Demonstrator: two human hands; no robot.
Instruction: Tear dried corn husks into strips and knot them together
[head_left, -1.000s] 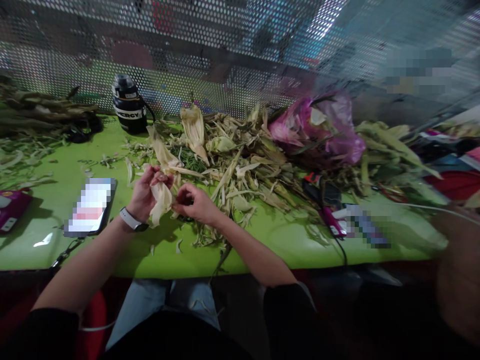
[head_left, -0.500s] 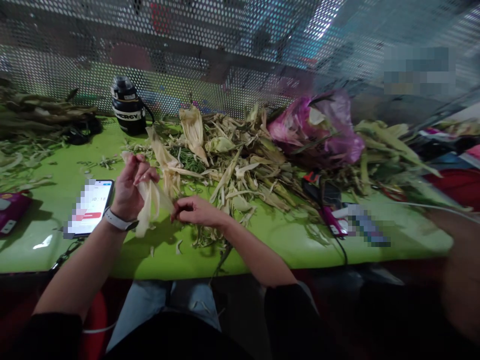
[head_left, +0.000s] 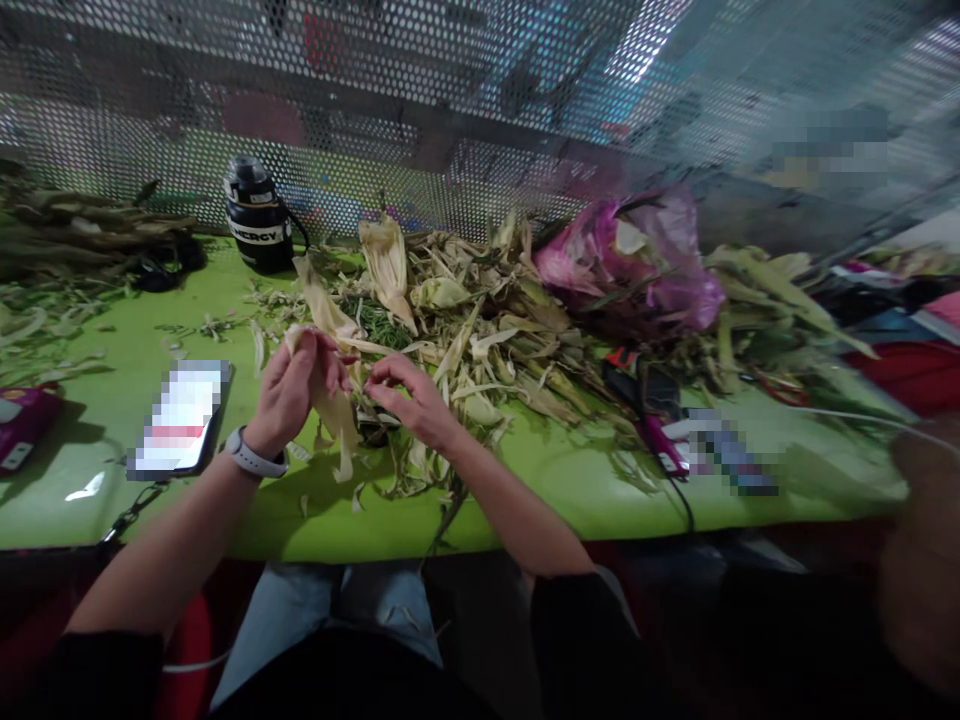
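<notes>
A pale corn husk (head_left: 335, 420) hangs down in strips from my left hand (head_left: 289, 385), whose fingers are closed around its upper part. My right hand (head_left: 412, 400) is just to the right, with thumb and fingertips drawn together in a pinch. Whether a thin strip is between those fingertips I cannot make out. Directly behind both hands lies a heap of dry and green corn husks (head_left: 517, 350), with torn strips scattered in front of it. One broad dry husk (head_left: 386, 265) stands out on top of the heap.
On the green table (head_left: 337, 535) a phone (head_left: 184, 415) lies left of my hands. A black bottle (head_left: 259, 225) stands behind, near the perforated metal screen (head_left: 450, 130). A pink plastic bag (head_left: 630, 260) rests at the back right. Another person's arm (head_left: 926, 520) shows at far right.
My left hand has moved right and turned, carrying the husk with it. My right hand has come off the husk's edge and shifted slightly up and right.
</notes>
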